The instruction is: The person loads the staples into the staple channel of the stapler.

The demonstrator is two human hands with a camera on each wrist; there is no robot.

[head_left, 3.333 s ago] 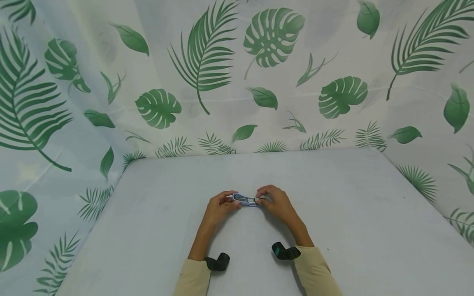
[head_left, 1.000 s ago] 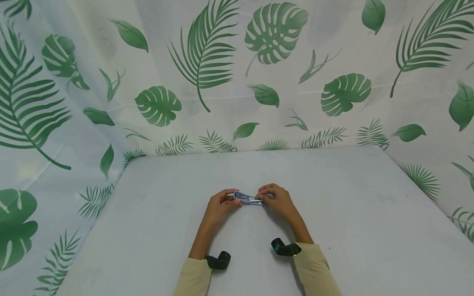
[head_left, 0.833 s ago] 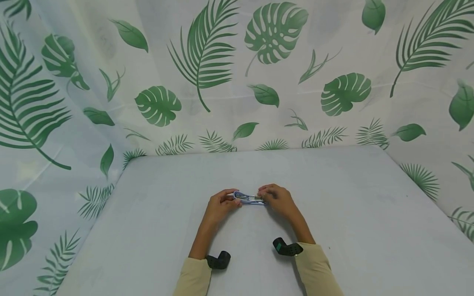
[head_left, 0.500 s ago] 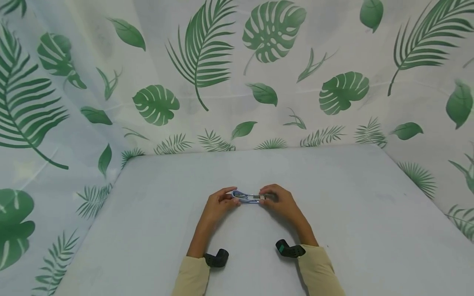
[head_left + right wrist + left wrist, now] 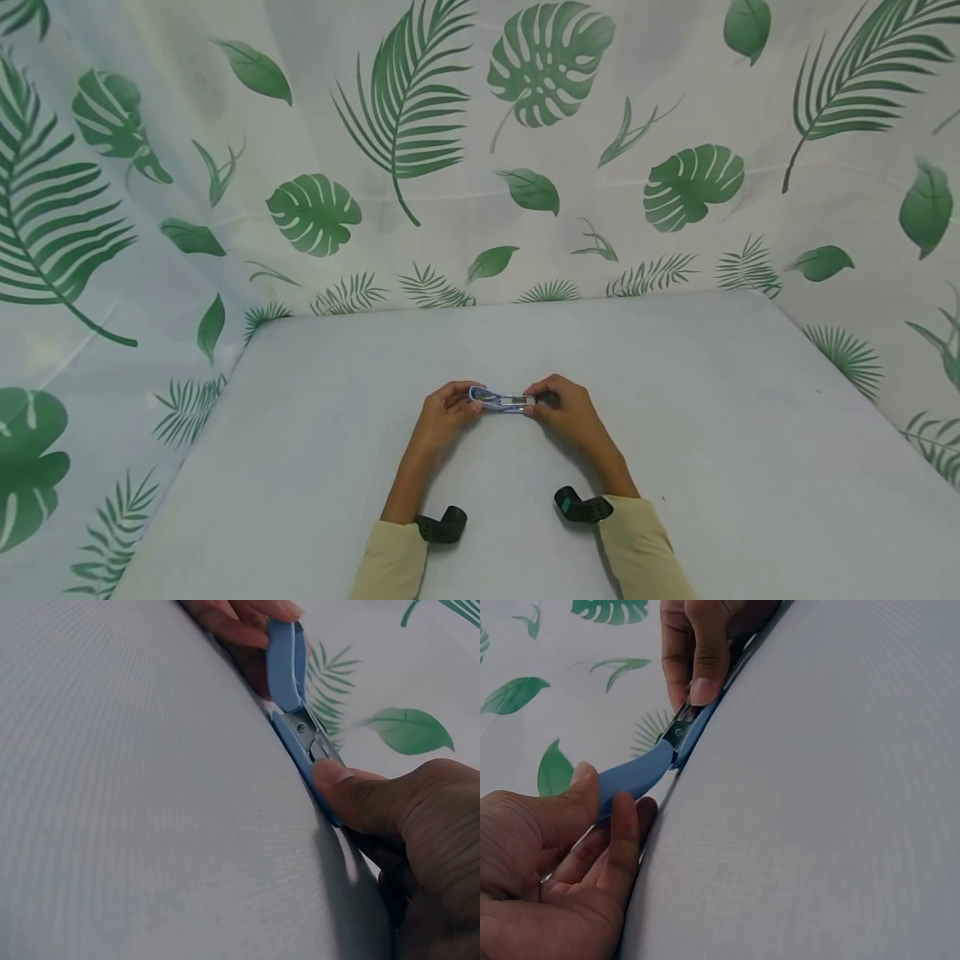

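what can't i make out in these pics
Head view: whether the blue stapler is loaded; too small to tell.
Left wrist view: the far end of its metal rail, hidden by the right hand.
Right wrist view: most of the left hand, cut off by the top edge.

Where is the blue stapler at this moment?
In the head view, the blue stapler is just below centre, between the left hand, holding its swung-open cover, and the right hand at its other end, with the pale table beneath.
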